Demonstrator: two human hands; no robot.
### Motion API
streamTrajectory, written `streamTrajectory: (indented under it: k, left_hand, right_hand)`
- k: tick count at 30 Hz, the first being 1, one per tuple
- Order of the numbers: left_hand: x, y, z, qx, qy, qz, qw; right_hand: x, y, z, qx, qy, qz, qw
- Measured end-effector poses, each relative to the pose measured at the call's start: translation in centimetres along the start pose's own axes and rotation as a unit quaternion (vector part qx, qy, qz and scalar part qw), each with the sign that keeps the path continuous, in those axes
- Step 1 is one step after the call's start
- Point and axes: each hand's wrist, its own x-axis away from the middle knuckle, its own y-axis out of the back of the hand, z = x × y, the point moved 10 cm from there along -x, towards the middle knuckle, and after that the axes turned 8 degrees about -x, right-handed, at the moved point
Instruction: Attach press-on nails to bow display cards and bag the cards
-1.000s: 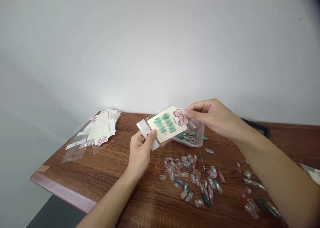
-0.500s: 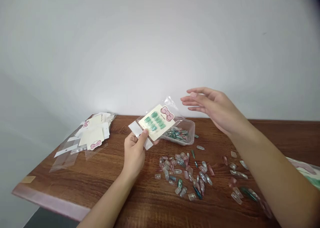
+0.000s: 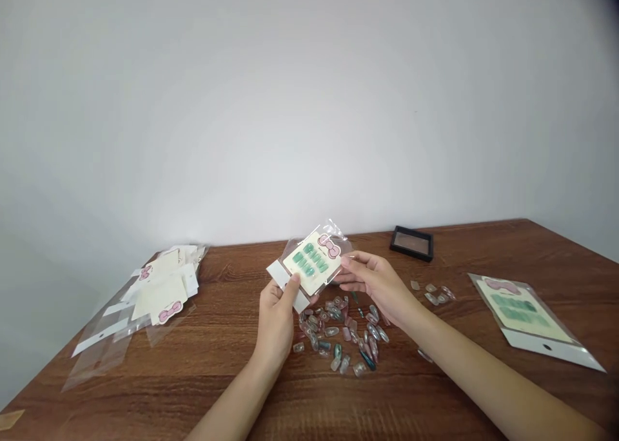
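Between my two hands is a card of green press-on nails [image 3: 311, 260] inside a clear plastic sleeve, tilted, with a pink bow printed at its upper right. My left hand [image 3: 276, 322] pinches the sleeve's white header strip [image 3: 282, 278], thumb on top. At the sleeve's right edge, my right hand [image 3: 374, 283] is closed on it with thumb and fingers. Below lie many loose press-on nails [image 3: 345, 331] in pink, clear, silver and teal. A clear plastic tub [image 3: 343, 242] stands behind the card, mostly hidden by it.
Blank cards with bows and clear sleeves [image 3: 159, 286] are piled at the left. On the right lies another sleeved card of green nails [image 3: 527, 312]. A black-framed tray [image 3: 412, 242] sits at the back right, with a few loose nails [image 3: 438, 294] nearer me.
My right hand has come down from the air, fingers spread, to grip the right edge of the sleeved card. The view has shifted right, bringing the black-framed tray and second card into sight.
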Motion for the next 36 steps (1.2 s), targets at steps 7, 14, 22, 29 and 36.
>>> streamTrajectory:
  k: [7,14,22,29,36]
  left_hand:
    - [0.1,-0.7,0.8,-0.029,0.041,0.058,0.997]
    - [0.0,-0.7,-2.5,-0.110,0.020,0.129,0.985]
    - [0.8,-1.8,-1.7,-0.194,0.041,0.172,0.965]
    - [0.5,-1.4,-1.7,-0.207,0.027,0.139,0.968]
    - [0.6,-1.4,-1.6,-0.200,0.025,0.136,0.970]
  right_hand:
    - [0.5,1.4,0.1,0.011,0.031,-0.019,0.999]
    - [2.4,0.5,0.2,0.097,-0.019,0.104,0.990]
    - [3.7,-1.2,0.4,0.134,-0.010,0.157,0.978]
    - [3.2,0.8,0.5,0.146,0.013,0.070,0.987]
    - [3.1,1.1,1.0,0.158,0.031,0.064,0.985]
